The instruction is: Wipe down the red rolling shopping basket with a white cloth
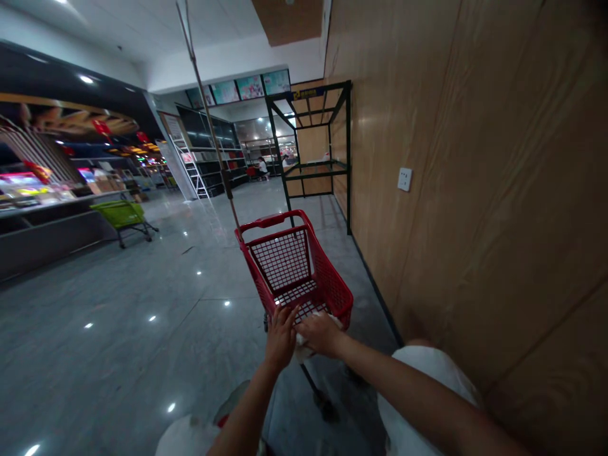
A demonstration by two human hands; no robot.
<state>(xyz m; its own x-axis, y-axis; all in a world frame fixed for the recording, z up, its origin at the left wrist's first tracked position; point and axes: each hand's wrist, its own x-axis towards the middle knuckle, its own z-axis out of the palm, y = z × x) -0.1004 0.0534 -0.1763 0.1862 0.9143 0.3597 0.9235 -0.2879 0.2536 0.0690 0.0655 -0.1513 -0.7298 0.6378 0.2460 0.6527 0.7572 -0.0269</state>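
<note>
A red plastic shopping cart (329, 266) with a lattice basket stands in front of me, its handle at the far side. At the near end of the basket, my left hand (281, 334) is hooked over the rim, fingers bent onto the edge. Just right of it, my right hand (321, 333) is closed around a whitish cloth (304, 350) and presses it against the same rim. Parts of the cloth poke out below and beyond the fingers. The basket's near wall is mostly hidden behind my hands.
A wood-panelled wall (456, 190) with a socket (405, 179) runs close along my right. Past the cart stands a dark metal rack (349, 158). A thin pole (213, 133) rises beside the handle. To the left are a green cart (121, 214) and a counter; people are far back.
</note>
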